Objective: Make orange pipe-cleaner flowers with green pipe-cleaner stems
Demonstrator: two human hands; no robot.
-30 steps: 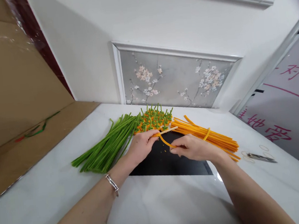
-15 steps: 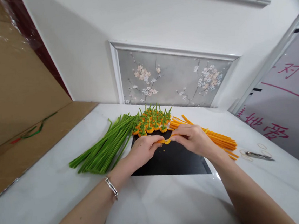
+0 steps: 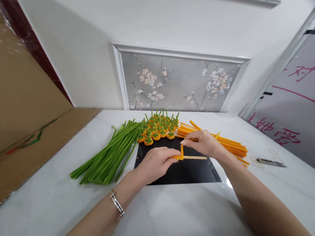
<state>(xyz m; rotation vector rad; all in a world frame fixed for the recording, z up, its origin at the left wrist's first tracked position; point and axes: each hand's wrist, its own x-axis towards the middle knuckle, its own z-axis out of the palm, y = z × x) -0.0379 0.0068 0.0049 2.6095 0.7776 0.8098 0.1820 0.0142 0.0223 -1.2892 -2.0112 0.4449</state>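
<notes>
My left hand [image 3: 156, 164] pinches a light wooden stick [image 3: 196, 157] at its left end, where an orange fuzzy strip [image 3: 182, 151] lies around it. The strip's raised end is between the thumb and fingers of my right hand [image 3: 203, 142]. Both hands are over a black mat [image 3: 179, 174]. Behind them stand several small orange pieces with green stems [image 3: 161, 127]. A bundle of green fuzzy stems [image 3: 109, 154] lies left of my left hand, and orange fuzzy stems [image 3: 229, 146] lie beyond my right wrist.
Scissors [image 3: 270, 162] and several thin rubber bands [image 3: 272, 152] rest at the right on the white marble table [image 3: 155, 214]. Cardboard [image 3: 23, 145] borders the table at the left. A white wall with a floral panel [image 3: 181, 78] stands behind.
The wooden stick now shows to the right of my left fingers. My right hand has moved slightly up from my left, and the orange strip stands upright between them. The view has shifted slightly.
</notes>
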